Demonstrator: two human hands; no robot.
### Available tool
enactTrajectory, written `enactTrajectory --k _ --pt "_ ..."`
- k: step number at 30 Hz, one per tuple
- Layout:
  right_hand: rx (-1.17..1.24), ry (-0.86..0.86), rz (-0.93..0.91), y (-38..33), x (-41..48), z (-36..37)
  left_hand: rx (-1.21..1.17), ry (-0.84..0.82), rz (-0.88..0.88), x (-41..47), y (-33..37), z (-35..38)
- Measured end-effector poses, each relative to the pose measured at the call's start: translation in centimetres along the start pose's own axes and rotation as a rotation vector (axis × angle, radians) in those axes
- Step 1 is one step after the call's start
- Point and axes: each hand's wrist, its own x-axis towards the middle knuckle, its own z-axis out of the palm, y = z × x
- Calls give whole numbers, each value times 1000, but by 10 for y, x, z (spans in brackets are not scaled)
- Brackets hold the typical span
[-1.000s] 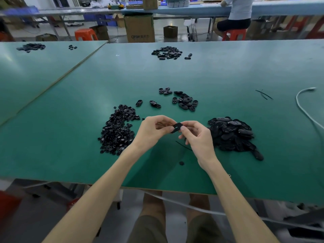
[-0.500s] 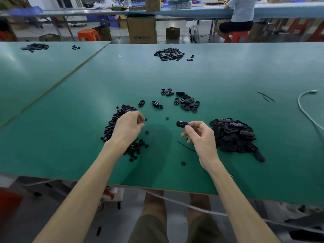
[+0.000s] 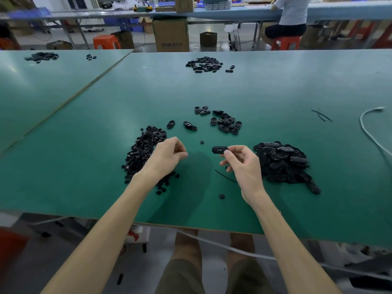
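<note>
Fingertips (image 3: 227,153) of the right hand (image 3: 244,166) are pinching a black oval shell (image 3: 219,150) while the left hand (image 3: 167,155) is curling over small round parts (image 3: 140,153) (grasp unclear; lettering on the carton (image 3: 171,32) blurred).

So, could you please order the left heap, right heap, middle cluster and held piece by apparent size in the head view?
1. Left heap and right heap: alike; the left hand hides part.
2. Middle cluster.
3. Held piece, smallest.

Left hand (image 3: 165,155) fingers curled; right hand (image 3: 241,164) pinching.
</note>
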Motion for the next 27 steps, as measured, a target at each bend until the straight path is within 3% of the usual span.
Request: enactTrajectory --k 4,7,20,27 --pt "6 -3 -10 1 0 0 -427 -29 19 -7 16 11" --pt "9 -3 -15 1 1 0 -607 -38 -13 -9 28 25" --pt "39 8 -16 0 1 0 -784 25 -138 -11 40 46" --pt "29 -17 -56 -2 -1 -1 -1051 -134 -243 -15 50 60"
